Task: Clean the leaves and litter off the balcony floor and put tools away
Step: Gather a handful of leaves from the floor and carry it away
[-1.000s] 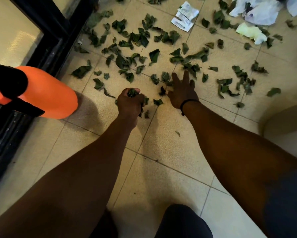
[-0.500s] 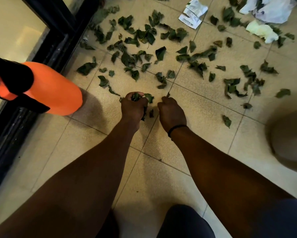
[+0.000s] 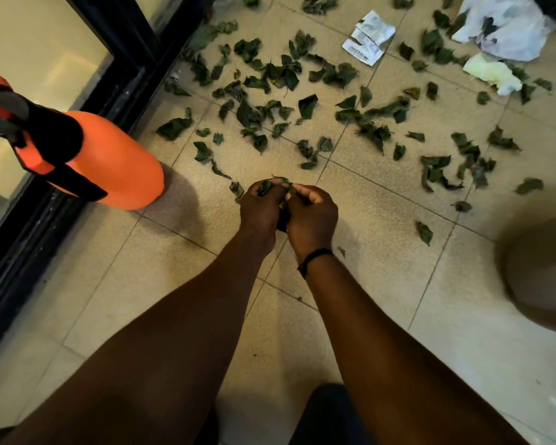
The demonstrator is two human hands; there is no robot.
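So the tiled balcony floor point(image 3: 382, 220) is seen from above, dark door frame point(image 3: 135, 56) down the left; one orange sprayer bottle point(image 3: 109, 162) is stood against that frame, just left of the hands; one white plastic bag point(image 3: 508, 27) is crumpled in the top right corner, one pale wad point(image 3: 492, 73) just below it, one torn paper packet point(image 3: 368, 36) to its left; a blurred tan shape is cut off at the right edge, can't be told what it is.

Step in hand, judged: leaves gathered by hand, nowhere near done; dozens of dark green leaves point(image 3: 302, 104) are scattered across the tiles beyond the hands, too many and too overlapped to be counted properly; a couple of strays lie apart on the right.

Left hand point(image 3: 260, 210) is curled round a clump of leaves; right hand point(image 3: 312, 213) is pressed against it, fingers pinching a leaf at the top, probably being passed across.

Next move, as a guess: the handful gets consolidated into one hand, the other is freed to reach forward; a bag or bin will be needed soon, since little more can be held.
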